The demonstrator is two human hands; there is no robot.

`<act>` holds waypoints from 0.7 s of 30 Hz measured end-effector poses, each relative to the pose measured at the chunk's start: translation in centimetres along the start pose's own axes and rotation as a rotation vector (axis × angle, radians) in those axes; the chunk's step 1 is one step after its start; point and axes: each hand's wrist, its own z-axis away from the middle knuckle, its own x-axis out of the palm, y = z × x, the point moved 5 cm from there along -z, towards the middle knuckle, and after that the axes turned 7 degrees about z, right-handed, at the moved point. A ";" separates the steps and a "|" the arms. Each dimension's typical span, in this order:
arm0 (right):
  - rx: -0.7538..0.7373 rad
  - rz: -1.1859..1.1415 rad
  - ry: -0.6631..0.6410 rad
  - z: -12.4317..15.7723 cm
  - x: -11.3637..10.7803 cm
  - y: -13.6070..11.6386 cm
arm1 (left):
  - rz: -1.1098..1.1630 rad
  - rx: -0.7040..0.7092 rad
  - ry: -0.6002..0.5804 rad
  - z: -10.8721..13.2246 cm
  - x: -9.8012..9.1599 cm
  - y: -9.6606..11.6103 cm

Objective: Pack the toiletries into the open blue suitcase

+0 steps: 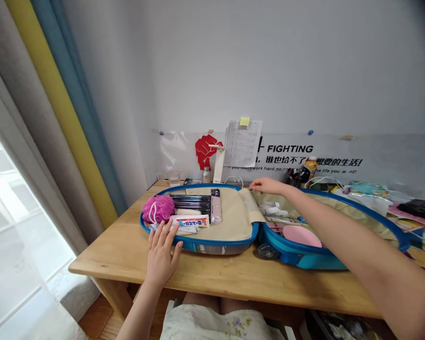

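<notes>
An open blue suitcase (219, 243) lies on the wooden table, its two halves side by side. My left hand (164, 255) rests at the front edge of the left half, fingers spread, fingertips by a toothpaste box (191, 221). Beside that are a purple bath puff (158, 209) and a pack of dark toothbrushes (193, 203). My right hand (267, 185) reaches to the back of the suitcase near the middle hinge, fingers pinched at the cloth edge; what they hold is too small to tell. A pink oval item (301, 235) and white tubes (271, 208) lie in the right half.
Behind the suitcase stand a small metal bottle (206, 175), a glass cup (174, 177) and an orange-labelled bottle (309, 169). Papers and packets (370, 190) crowd the right side of the table (116, 250). Curtains (56, 104) hang at the left.
</notes>
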 end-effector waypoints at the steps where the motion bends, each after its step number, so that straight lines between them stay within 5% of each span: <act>1: 0.023 0.030 -0.017 0.7 0.6 1.5 | -0.002 0.004 0.004 0.0 0.0 0.0; 9: 0.056 0.112 -0.192 4.5 5.1 6.2 | -0.002 0.012 0.009 0.0 0.0 0.1; 21: -0.019 -0.001 -0.438 5.5 6.7 4.8 | -0.007 0.015 0.007 0.0 0.0 0.1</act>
